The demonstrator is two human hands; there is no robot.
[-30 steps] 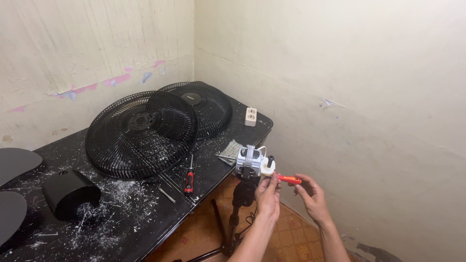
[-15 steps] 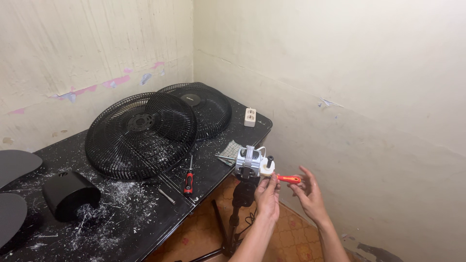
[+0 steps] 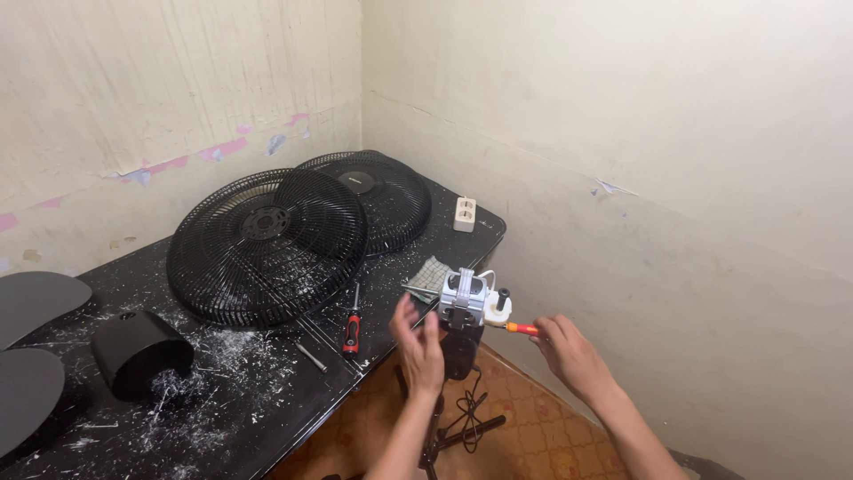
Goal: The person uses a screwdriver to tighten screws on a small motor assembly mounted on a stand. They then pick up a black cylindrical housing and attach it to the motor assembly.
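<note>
A bare fan motor (image 3: 466, 300), white and silver with a black neck below it, stands on a black fan stand beside the table. My left hand (image 3: 418, 345) grips the neck just under the motor, thumb raised. My right hand (image 3: 569, 354) holds an orange-handled screwdriver (image 3: 520, 328) whose tip points into the motor's right side.
Two black fan grilles (image 3: 267, 244) lie on the black table (image 3: 267, 391), which is strewn with white chips. A red-and-black screwdriver (image 3: 353, 324), a white power strip (image 3: 464, 213), a black motor cover (image 3: 138, 351) and grey fan blades (image 3: 31, 302) rest there too. A cable hangs over the tiled floor.
My hands and the motor have barely moved; the right hand keeps the screwdriver against the motor, fingers shifting slightly.
</note>
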